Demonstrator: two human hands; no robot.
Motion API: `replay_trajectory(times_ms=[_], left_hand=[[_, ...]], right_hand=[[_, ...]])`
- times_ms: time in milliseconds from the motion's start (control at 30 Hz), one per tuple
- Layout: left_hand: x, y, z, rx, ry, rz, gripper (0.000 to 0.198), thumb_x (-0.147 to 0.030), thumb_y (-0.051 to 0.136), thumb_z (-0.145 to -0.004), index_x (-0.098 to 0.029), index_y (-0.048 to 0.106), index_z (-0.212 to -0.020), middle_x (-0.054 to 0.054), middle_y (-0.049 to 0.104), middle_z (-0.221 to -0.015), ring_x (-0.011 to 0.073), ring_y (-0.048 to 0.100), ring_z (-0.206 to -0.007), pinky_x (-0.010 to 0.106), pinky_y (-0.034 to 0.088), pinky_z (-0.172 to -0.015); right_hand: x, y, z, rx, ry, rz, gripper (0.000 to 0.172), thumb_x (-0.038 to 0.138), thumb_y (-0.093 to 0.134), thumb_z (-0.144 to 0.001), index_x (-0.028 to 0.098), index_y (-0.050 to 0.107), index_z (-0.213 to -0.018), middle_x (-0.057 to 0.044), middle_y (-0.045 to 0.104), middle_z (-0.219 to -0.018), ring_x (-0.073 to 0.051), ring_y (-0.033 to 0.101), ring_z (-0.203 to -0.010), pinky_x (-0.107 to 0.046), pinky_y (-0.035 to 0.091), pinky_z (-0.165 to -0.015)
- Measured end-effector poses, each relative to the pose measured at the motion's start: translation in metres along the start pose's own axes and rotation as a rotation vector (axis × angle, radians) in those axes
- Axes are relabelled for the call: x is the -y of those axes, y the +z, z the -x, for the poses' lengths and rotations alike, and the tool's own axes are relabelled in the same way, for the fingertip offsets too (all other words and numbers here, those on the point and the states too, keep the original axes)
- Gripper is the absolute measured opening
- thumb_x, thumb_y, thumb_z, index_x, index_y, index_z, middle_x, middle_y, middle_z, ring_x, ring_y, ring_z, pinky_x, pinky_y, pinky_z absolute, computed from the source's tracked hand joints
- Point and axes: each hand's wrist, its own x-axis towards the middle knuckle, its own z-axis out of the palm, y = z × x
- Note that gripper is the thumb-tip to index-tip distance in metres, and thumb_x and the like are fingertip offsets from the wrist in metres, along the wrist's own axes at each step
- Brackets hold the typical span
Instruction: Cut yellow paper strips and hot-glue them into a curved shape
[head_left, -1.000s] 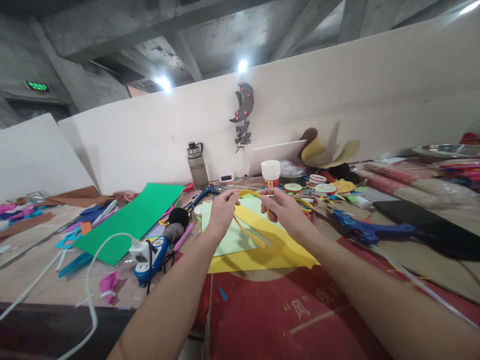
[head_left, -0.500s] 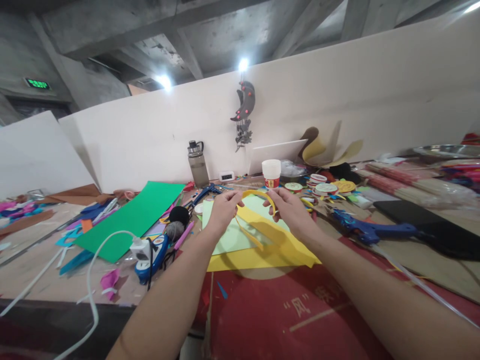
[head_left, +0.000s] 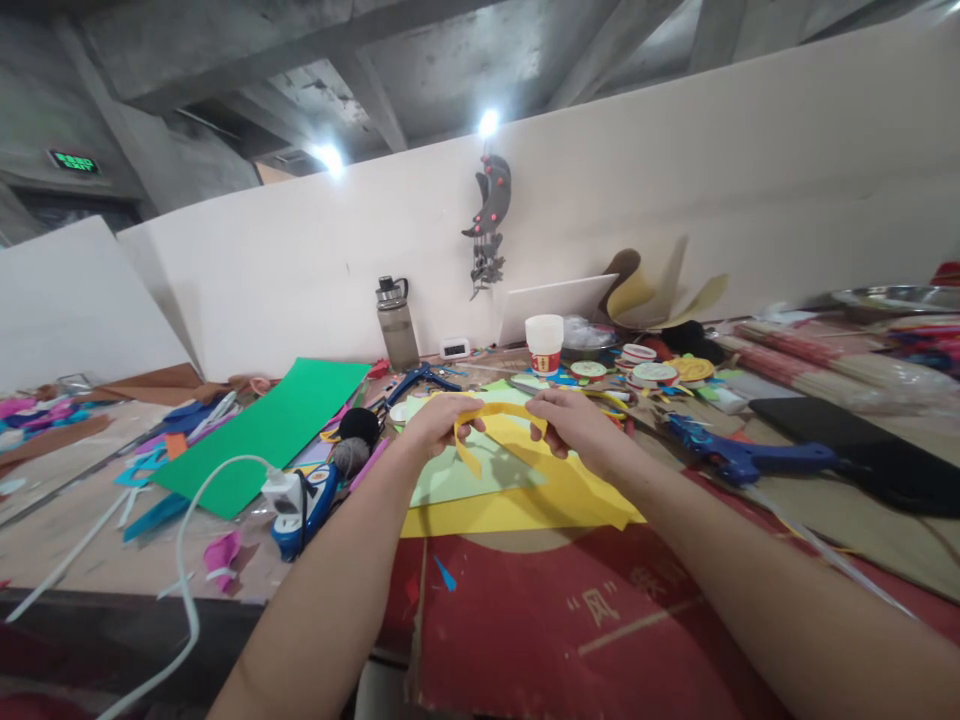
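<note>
Between my two hands a narrow yellow strip is stretched in a shallow arch. My left hand pinches it, and a loose end hangs below those fingers. My right hand is closed on the strip's other side, where its short end curls down. Whether the strip is paper or felt I cannot tell. Beneath the hands lie a pale green sheet and a yellow sheet, on top of a red printed board.
A white paper cup and a grey bottle stand behind the hands. To the right lies a blue glue gun. On the left are a green sheet and a power strip with a white cable.
My hands have come slightly lower, and the strip between them has flattened from a rounder loop. Its hanging end has shifted left, under my left hand.
</note>
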Motion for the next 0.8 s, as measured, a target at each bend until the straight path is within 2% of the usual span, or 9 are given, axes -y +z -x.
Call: replay_trajectory(times_ms=[133,267,367,467,567,633,800], left_hand=[[0.000,0.002,0.000,-0.028,0.000,-0.012,0.018,-0.030,0.062,-0.072,-0.011,0.060,-0.070,0.003,0.060,-0.057,0.0030,0.035,-0.036,0.018,0.018,-0.037],[0.001,0.007,0.002,-0.056,0.086,-0.064,0.023,-0.034,0.063,-0.073,-0.011,0.064,-0.073,0.005,0.065,-0.065,0.0037,0.040,-0.040,0.018,0.027,-0.039],[0.003,0.006,0.000,-0.040,0.087,-0.060,0.027,-0.038,0.063,-0.073,-0.012,0.065,-0.079,0.007,0.069,-0.074,0.0046,0.044,-0.041,0.018,0.031,-0.040],[0.007,0.003,-0.004,-0.046,0.080,-0.088,0.028,-0.038,0.064,-0.073,-0.012,0.065,-0.079,0.009,0.070,-0.076,0.0054,0.045,-0.041,0.018,0.030,-0.038],[0.011,0.000,-0.007,-0.059,0.044,-0.091,0.026,-0.036,0.065,-0.072,-0.010,0.064,-0.078,0.011,0.070,-0.071,0.0052,0.044,-0.039,0.018,0.027,-0.036],[0.012,-0.001,-0.008,-0.062,0.013,-0.076,0.023,-0.033,0.065,-0.071,-0.010,0.064,-0.076,0.011,0.070,-0.068,0.0049,0.042,-0.038,0.018,0.025,-0.036],[0.013,-0.004,-0.009,-0.078,-0.027,-0.066,0.019,-0.028,0.065,-0.071,-0.009,0.063,-0.073,0.012,0.070,-0.067,0.0052,0.043,-0.037,0.018,0.023,-0.036]], right_hand=[[0.000,0.000,-0.001,0.009,0.003,-0.013,0.014,0.030,0.058,-0.077,0.019,0.052,-0.071,0.002,0.058,-0.048,-0.006,0.039,-0.031,-0.018,0.027,-0.029],[-0.002,0.002,-0.001,-0.005,-0.030,0.021,0.017,0.032,0.063,-0.075,0.020,0.052,-0.080,0.002,0.060,-0.052,-0.008,0.044,-0.035,-0.018,0.033,-0.032],[-0.005,0.002,-0.003,-0.024,-0.037,0.041,0.020,0.037,0.060,-0.078,0.020,0.050,-0.078,0.000,0.063,-0.058,-0.008,0.046,-0.038,-0.019,0.036,-0.034],[-0.011,-0.004,-0.009,-0.134,-0.088,0.128,0.021,0.040,0.059,-0.077,0.021,0.050,-0.074,0.001,0.062,-0.062,-0.009,0.049,-0.044,-0.020,0.037,-0.037],[-0.018,-0.011,-0.017,-0.273,-0.202,0.209,0.020,0.036,0.063,-0.072,0.020,0.052,-0.066,0.004,0.054,-0.054,-0.009,0.046,-0.045,-0.020,0.035,-0.039],[-0.021,-0.014,-0.020,-0.263,-0.215,0.161,0.020,0.035,0.064,-0.070,0.020,0.053,-0.062,0.004,0.052,-0.051,-0.009,0.044,-0.044,-0.021,0.034,-0.041],[-0.019,-0.013,-0.022,-0.191,-0.136,-0.005,0.021,0.033,0.068,-0.066,0.020,0.054,-0.059,0.000,0.058,-0.056,-0.010,0.048,-0.048,-0.023,0.039,-0.045]])
